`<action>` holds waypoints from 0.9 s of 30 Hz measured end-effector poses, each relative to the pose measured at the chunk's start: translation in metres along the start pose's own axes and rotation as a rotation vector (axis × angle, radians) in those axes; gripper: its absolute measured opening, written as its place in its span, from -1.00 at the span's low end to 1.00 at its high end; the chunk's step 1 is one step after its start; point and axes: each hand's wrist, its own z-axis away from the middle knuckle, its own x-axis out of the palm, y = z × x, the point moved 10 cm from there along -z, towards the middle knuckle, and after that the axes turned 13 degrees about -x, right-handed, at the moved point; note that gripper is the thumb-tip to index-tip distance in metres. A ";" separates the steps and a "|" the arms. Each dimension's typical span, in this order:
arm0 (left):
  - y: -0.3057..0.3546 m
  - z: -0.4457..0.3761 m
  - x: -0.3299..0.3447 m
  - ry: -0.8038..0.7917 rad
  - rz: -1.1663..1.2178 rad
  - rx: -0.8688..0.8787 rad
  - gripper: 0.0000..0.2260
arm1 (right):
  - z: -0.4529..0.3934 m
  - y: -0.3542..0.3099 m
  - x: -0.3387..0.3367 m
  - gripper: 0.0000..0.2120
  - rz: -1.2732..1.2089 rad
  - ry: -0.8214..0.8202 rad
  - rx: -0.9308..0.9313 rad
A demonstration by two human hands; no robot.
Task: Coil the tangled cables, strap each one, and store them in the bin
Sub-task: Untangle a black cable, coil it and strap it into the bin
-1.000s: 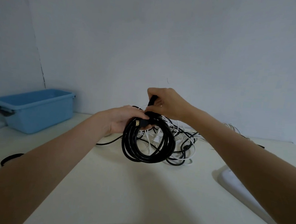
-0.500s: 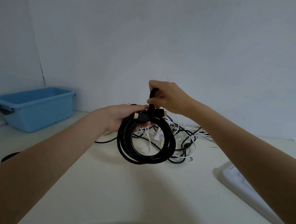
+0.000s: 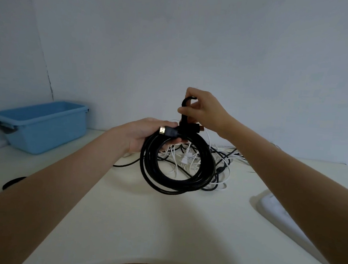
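head view has the left hand [image 3: 146,135] curled round the top of the coiled black cable [image 3: 177,165], held up just above the table [image 3: 142,222], while the right hand [image 3: 201,111] pinches the black strap [image 3: 185,112] and holds its looped end straight up from the bundle. the likeliest slip, i'd judge, is the strap sliding out of that pinch before it's cinched, or the left grip easing so the loops spring apart and drop into the tangled cables [image 3: 214,163] behind. the blue bin [image 3: 45,127] sits well apart at far left, so a loosely strapped coil could unravel on the way over.
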 end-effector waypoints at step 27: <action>0.053 0.026 0.052 0.205 -0.891 0.522 -0.81 | 0.034 0.050 -0.019 -0.72 -0.305 0.190 0.261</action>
